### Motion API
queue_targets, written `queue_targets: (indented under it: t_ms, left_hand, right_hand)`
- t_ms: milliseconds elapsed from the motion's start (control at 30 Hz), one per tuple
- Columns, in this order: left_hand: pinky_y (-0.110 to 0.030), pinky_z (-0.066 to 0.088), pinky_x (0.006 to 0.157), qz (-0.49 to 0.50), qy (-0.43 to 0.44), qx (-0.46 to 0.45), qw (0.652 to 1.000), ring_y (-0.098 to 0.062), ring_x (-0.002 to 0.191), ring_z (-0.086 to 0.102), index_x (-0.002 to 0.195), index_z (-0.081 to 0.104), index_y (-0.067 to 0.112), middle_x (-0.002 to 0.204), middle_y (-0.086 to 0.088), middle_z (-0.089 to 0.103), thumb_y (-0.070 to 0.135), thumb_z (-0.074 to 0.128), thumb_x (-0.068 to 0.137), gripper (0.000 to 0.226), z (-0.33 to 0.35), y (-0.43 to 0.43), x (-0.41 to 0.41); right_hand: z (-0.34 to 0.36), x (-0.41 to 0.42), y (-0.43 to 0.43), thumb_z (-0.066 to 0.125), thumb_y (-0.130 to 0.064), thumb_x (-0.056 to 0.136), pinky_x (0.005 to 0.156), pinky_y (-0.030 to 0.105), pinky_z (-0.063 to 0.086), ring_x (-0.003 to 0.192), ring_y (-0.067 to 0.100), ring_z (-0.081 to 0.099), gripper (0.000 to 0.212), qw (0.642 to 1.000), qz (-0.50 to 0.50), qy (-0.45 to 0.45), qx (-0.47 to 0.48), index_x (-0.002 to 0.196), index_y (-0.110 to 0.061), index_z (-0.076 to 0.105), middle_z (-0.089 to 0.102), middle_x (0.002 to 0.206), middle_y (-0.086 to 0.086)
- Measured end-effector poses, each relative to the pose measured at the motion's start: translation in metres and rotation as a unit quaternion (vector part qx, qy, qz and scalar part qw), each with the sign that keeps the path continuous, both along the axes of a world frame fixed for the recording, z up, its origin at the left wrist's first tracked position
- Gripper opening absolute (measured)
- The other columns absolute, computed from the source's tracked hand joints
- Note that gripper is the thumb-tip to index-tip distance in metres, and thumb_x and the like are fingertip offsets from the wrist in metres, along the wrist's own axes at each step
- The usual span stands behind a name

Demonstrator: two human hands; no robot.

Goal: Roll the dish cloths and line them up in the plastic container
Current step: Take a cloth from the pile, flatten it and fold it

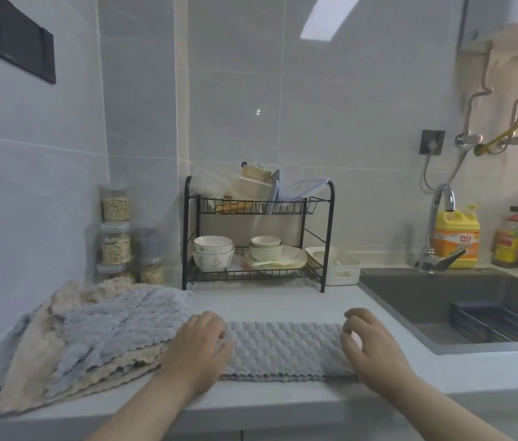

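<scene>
Left hand [198,345] and right hand [372,345] curl over the ends of a folded grey fleecy dish cloth [286,348] at six o'clock. A grey-and-beige pile of unrolled cloths [92,329] waits at nine, and the white plastic container [343,272] at two looks unfilled. Rolling has barely begun.

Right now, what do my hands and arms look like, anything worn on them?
Left hand and right hand are bare: no gloves, rings or watch visible. Both forearms are uncovered to the frame's bottom edge, no sleeves showing.
</scene>
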State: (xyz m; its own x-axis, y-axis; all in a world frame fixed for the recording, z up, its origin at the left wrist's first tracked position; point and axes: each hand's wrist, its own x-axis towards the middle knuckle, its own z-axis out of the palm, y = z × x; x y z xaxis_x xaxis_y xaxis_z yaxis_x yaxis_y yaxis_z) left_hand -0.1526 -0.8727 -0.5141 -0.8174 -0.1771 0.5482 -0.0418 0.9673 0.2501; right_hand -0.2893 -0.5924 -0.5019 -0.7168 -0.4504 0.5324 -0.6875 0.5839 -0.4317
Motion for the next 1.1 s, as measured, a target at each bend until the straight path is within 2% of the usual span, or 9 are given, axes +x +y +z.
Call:
queue_targets:
  t_ms: [67, 133, 267, 333, 500, 600, 767, 933, 1100]
  left_hand:
    - [-0.034, 0.031, 0.111, -0.02, -0.073, 0.034, 0.997, -0.007, 0.13, 0.035, 0.125, 0.05, 0.03, 0.135, 0.024, 0.038, 0.044, 0.031, 0.094, 0.04, 0.008, 0.01, -0.015]
    - [-0.036, 0.005, 0.119, -0.022, -0.184, 0.027, 0.982, -0.009, 0.147, 0.003, 0.151, 0.019, 0.033, 0.157, 0.016, 0.01, 0.048, 0.033, 0.096, 0.058, 0.008, 0.021, -0.026]
    - [-0.039, -0.007, 0.12, 0.011, -0.295, -0.03, 0.955, -0.013, 0.147, -0.009, 0.152, -0.004, 0.032, 0.16, 0.008, -0.008, 0.077, 0.02, 0.083, 0.086, -0.007, 0.019, -0.03]
    - [-0.039, -0.008, 0.119, 0.016, -0.311, -0.038, 0.949, -0.013, 0.147, -0.011, 0.152, -0.006, 0.034, 0.16, 0.008, -0.011, 0.085, 0.019, 0.076, 0.095, -0.007, 0.015, -0.032]
    - [-0.039, -0.009, 0.118, 0.026, -0.326, -0.032, 0.945, -0.016, 0.147, -0.011, 0.152, -0.007, 0.033, 0.16, 0.004, -0.012, 0.09, 0.021, 0.07, 0.103, -0.005, 0.015, -0.036]
    - [-0.04, -0.009, 0.119, 0.034, -0.32, -0.028, 0.946, -0.016, 0.147, -0.011, 0.152, -0.006, 0.032, 0.16, 0.004, -0.012, 0.089, 0.022, 0.071, 0.103, -0.004, 0.018, -0.032]
    - [-0.042, -0.008, 0.119, 0.018, -0.273, -0.069, 0.959, -0.015, 0.147, -0.013, 0.153, -0.001, 0.03, 0.159, 0.005, -0.012, 0.077, 0.019, 0.085, 0.085, 0.009, 0.033, -0.043]
    - [-0.038, -0.002, 0.12, -0.058, -0.331, -0.082, 0.938, -0.016, 0.148, -0.005, 0.153, 0.003, 0.029, 0.161, 0.004, -0.003, 0.071, 0.031, 0.087, 0.083, 0.012, 0.057, -0.07]
    - [-0.041, -0.003, 0.12, -0.06, -0.347, -0.077, 0.933, -0.017, 0.148, -0.007, 0.153, -0.003, 0.028, 0.161, 0.003, -0.007, 0.083, 0.03, 0.077, 0.099, 0.008, 0.066, -0.079]
  right_hand:
    - [0.011, -0.005, -0.022, 0.044, -0.027, 0.094, 0.09, 0.021, 0.035, 0.117, 0.014, 0.05, 0.027, 0.998, -0.001, -0.011, 0.069, 0.111, -0.019, 0.062, 0.053, 0.128, -0.004]
    - [0.008, -0.01, -0.038, 0.036, -0.034, 0.099, 0.108, 0.027, 0.029, 0.134, 0.017, 0.038, 0.043, 0.983, 0.008, -0.055, 0.175, 0.138, -0.019, 0.045, 0.041, 0.145, -0.001]
    - [-0.022, -0.019, -0.036, -0.022, -0.082, 0.068, 0.116, 0.042, 0.016, 0.147, 0.021, 0.008, 0.11, 0.938, 0.015, -0.063, 0.341, 0.151, -0.022, 0.018, 0.013, 0.159, -0.001]
    - [-0.023, -0.022, -0.035, -0.03, -0.087, 0.051, 0.117, 0.042, 0.014, 0.148, 0.02, 0.006, 0.128, 0.938, 0.011, -0.062, 0.34, 0.152, -0.025, 0.017, 0.011, 0.16, -0.002]
    - [-0.019, -0.025, -0.038, 0.032, -0.056, 0.094, 0.109, 0.038, 0.029, 0.134, 0.026, 0.035, 0.059, 0.972, -0.08, -0.136, 0.172, 0.134, -0.014, 0.044, 0.044, 0.139, 0.005]
    - [-0.012, -0.018, -0.033, 0.036, -0.05, 0.092, 0.091, 0.034, 0.04, 0.107, 0.026, 0.052, 0.046, 0.966, -0.162, -0.147, 0.14, 0.105, -0.012, 0.059, 0.059, 0.111, 0.008]
    - [-0.009, -0.015, -0.033, 0.044, -0.034, 0.089, 0.079, 0.031, 0.04, 0.099, 0.023, 0.055, 0.016, 0.972, -0.138, -0.144, 0.123, 0.098, -0.021, 0.047, 0.059, 0.102, 0.001]
    - [-0.004, -0.014, -0.021, 0.049, -0.014, 0.091, 0.045, 0.02, 0.04, 0.06, 0.016, 0.057, 0.03, 0.946, -0.067, -0.276, -0.157, 0.119, -0.025, 0.047, 0.061, 0.082, 0.001]
    - [-0.002, -0.025, -0.011, 0.053, -0.007, 0.09, 0.057, 0.031, 0.05, 0.068, 0.026, 0.06, 0.038, 0.908, -0.091, -0.316, -0.259, 0.125, -0.022, 0.048, 0.061, 0.094, 0.016]
